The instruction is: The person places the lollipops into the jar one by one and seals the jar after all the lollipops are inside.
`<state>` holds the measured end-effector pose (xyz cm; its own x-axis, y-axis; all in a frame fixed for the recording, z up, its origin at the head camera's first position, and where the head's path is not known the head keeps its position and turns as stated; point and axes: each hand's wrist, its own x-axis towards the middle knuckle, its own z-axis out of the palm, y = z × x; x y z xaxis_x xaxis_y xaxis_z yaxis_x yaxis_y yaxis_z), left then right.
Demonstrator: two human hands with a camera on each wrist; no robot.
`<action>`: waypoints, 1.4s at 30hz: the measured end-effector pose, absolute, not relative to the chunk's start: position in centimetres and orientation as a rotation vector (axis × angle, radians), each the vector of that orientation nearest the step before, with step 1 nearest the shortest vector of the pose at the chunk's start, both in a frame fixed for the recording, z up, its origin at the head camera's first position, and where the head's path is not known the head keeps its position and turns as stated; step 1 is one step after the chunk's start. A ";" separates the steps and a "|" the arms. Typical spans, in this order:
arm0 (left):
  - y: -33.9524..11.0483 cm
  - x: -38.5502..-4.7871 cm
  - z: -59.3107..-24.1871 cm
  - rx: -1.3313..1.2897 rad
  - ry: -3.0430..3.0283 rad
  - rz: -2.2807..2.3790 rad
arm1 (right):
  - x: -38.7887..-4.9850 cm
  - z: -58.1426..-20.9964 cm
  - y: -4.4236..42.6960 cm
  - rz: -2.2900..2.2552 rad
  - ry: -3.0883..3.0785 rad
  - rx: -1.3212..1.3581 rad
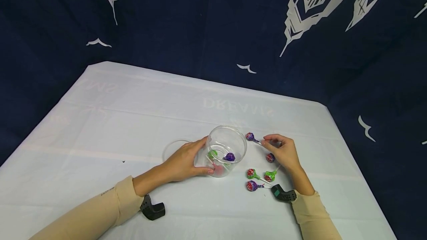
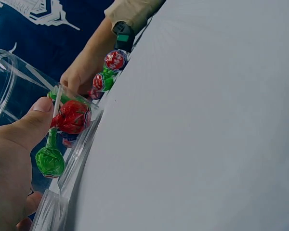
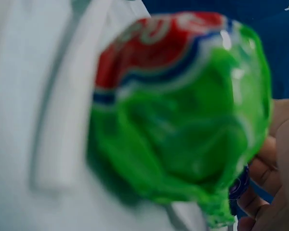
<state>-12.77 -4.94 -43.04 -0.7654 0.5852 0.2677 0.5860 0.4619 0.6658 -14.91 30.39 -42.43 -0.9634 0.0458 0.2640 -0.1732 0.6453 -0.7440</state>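
My left hand grips the side of a transparent plastic jar, thumb in front. Inside the jar are several wrapped lollipops, among them a purple one, a green one and a red one. To the jar's right, my right hand pinches the stick of a purple-wrapped lollipop, whose head points toward the jar. Another dark purple lollipop lies below that hand. A green-wrapped lollipop fills much of the right wrist view, blurred, and partly hides the fingers.
Nearer the front lie two green lollipops, one left and one right, and a purple one, close to the right wrist's black camera. A transparent round lid lies behind the left hand. White cloth covers the table.
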 end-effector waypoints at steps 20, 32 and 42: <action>-4.9 -12.8 -42.9 -1.070 -2.703 -1.218 | -15.2 -43.6 30.8 1.077 -2.711 0.114; -5.0 -12.7 -43.0 -1.064 -2.703 -1.224 | -15.4 -43.3 30.6 1.028 -2.767 0.081; -5.0 -12.7 -43.0 -1.059 -2.714 -1.213 | -15.5 -43.2 30.5 0.999 -2.791 0.071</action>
